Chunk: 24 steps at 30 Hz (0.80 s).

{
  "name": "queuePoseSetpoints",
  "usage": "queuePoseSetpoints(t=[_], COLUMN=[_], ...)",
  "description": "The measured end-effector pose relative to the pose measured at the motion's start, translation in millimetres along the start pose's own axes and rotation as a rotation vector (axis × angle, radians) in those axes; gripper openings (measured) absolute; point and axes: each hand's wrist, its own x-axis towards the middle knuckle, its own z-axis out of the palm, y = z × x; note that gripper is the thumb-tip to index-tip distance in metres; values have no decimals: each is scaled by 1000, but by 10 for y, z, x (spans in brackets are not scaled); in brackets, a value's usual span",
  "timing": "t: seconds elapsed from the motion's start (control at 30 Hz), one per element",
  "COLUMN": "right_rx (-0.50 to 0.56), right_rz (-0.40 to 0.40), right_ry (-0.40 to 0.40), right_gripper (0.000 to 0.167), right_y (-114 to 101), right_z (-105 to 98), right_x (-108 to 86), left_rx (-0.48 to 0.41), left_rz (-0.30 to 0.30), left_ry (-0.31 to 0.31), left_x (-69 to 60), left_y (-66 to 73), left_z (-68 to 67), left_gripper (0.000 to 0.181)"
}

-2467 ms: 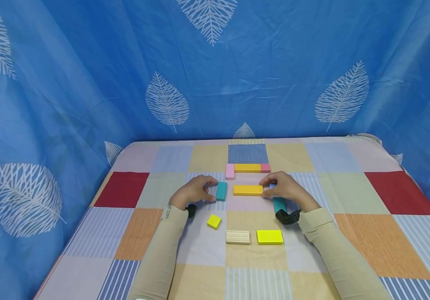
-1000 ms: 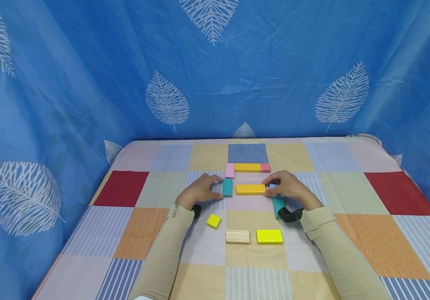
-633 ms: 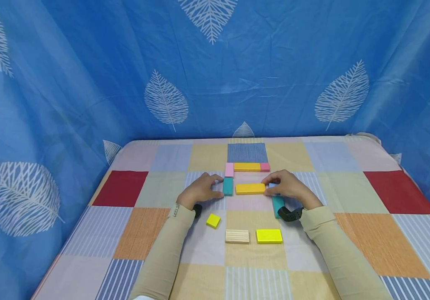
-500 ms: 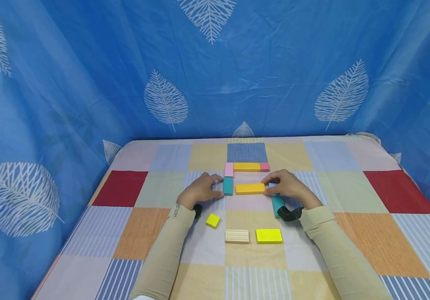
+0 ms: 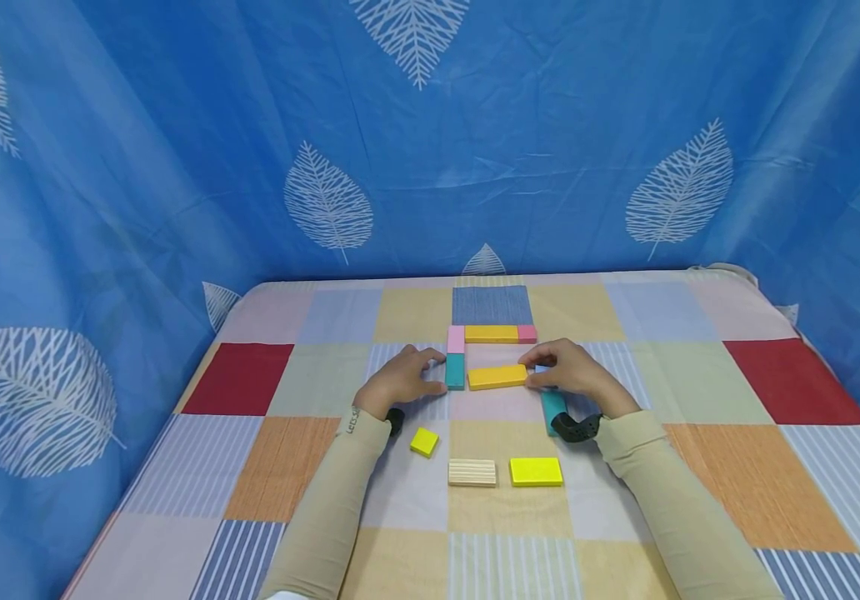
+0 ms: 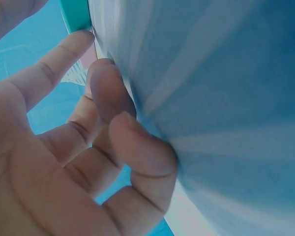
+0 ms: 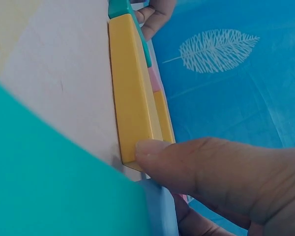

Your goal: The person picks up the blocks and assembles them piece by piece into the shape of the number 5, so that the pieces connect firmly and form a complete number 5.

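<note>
Orange block (image 5: 497, 377) sat mid-layout on the patchwork cloth (image 5: 512, 575), a bit skewed, right end slightly farther off, so that was the clock centre. Closest in: a ribbed wooden block (image 5: 472, 472) at roughly 6:30, a bright yellow block (image 5: 536, 472) at 5, and a little yellow square (image 5: 424, 442) turned askew around 7 or 8. Next came a teal block (image 5: 552, 407) at 4, partly under the black wrist strap (image 5: 577, 428), plus a light blue block (image 7: 161, 209) at 3, mostly hidden by the right hand (image 5: 572, 372). That hand had the orange one's right end pinched, thumb and forefinger close together. Over at 9, the left hand (image 5: 397, 383) had thumb and forefinger spread, just touching the left side of a second teal block (image 5: 456, 372), other fingers loosely bent. That block butted against a pale pink block (image 5: 456, 339) near 10:30. Farther out, another orange block (image 5: 492, 334) lay at 12, with a small pink block (image 5: 527, 334) at 1, then the blue leaf-print curtain (image 5: 535, 167) behind everything.
</note>
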Motion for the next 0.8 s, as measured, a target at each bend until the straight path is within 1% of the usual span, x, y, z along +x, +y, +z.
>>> queuePoseSetpoints(t=[0.13, 0.27, 0.43, 0.8], right_rx=[-5, 5, -13, -27], right_rz=[-14, -9, -6, -10], right_ry=[8, 5, 11, 21], right_gripper=[28, 30, 32, 31], right_y=[3, -12, -22, -16], right_z=[12, 21, 35, 58], right_x=[0, 8, 28, 44], left_rx=[-3, -1, -2, 4], left_rz=[-5, -7, -6, -20], left_ry=[2, 1, 2, 4], left_x=[5, 8, 5, 6], left_y=[3, 3, 5, 8], left_z=[8, 12, 7, 8], left_gripper=[58, 58, 58, 58])
